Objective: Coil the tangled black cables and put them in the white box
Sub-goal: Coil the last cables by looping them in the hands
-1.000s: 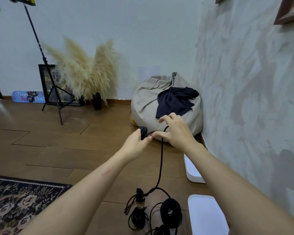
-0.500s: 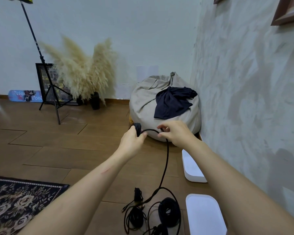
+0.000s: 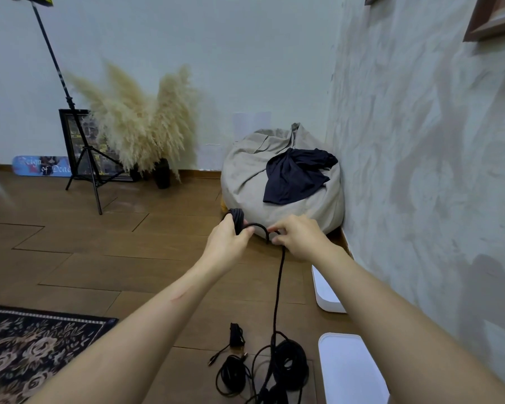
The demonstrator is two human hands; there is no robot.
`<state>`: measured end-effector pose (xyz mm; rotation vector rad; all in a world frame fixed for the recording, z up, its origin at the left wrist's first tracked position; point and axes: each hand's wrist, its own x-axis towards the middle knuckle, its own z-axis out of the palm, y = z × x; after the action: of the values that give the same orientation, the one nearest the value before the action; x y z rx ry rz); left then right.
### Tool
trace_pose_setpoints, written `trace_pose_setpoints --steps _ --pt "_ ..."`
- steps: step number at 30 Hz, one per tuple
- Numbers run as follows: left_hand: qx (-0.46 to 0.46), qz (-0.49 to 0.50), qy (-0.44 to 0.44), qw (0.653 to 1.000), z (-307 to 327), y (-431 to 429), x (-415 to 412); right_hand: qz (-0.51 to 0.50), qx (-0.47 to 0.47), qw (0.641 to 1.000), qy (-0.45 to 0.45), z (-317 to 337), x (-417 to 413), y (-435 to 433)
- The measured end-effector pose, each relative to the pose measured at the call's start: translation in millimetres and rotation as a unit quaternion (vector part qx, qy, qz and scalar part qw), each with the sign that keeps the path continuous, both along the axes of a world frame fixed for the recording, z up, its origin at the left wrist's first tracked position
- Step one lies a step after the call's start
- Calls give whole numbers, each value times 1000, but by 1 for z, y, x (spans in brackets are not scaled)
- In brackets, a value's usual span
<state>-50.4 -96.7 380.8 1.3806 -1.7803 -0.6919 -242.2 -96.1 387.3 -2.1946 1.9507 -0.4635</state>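
A dark floral-patterned rug (image 3: 27,354) covers the wooden floor (image 3: 105,258) at the lower left. Behind it a black tripod stand (image 3: 83,158) rises in front of a framed picture (image 3: 70,141) leaning on the back wall, beside a bunch of cream pampas grass (image 3: 140,123) in a dark vase (image 3: 161,177).

The left hand (image 3: 226,243) is closed around a small coiled bundle of black braided cable (image 3: 237,220), held up in the air. From that bundle a short arc of the same cable runs across to the right hand (image 3: 299,237), whose fingers pinch it; the two hands are a little apart, joined by the arc. Below the right hand the cable hangs straight down to the floor, where it meets a loose pile of tangled black cables (image 3: 274,371), with a small black plug block (image 3: 236,335) just beside it.

Beyond the hands sits a beige fabric beanbag (image 3: 254,182) with a dark navy cloth (image 3: 298,173) draped on it.

To the right, by the textured wall, a white plastic box (image 3: 327,295) sits on the floor, its inside hidden by the right arm. Nearer the camera lies a flat white rounded piece (image 3: 347,371), perhaps its lid, just beside the cable pile.
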Motion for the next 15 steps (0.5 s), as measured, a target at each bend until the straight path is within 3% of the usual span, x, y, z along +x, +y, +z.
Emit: trace_pose_setpoints --steps 5,15 --pt "3 -6 7 1000 -1 1 0 18 84 993 -78 -8 12 4" --pt "9 -25 -8 1000 -7 3 -7 -41 10 993 -115 -17 31 9"
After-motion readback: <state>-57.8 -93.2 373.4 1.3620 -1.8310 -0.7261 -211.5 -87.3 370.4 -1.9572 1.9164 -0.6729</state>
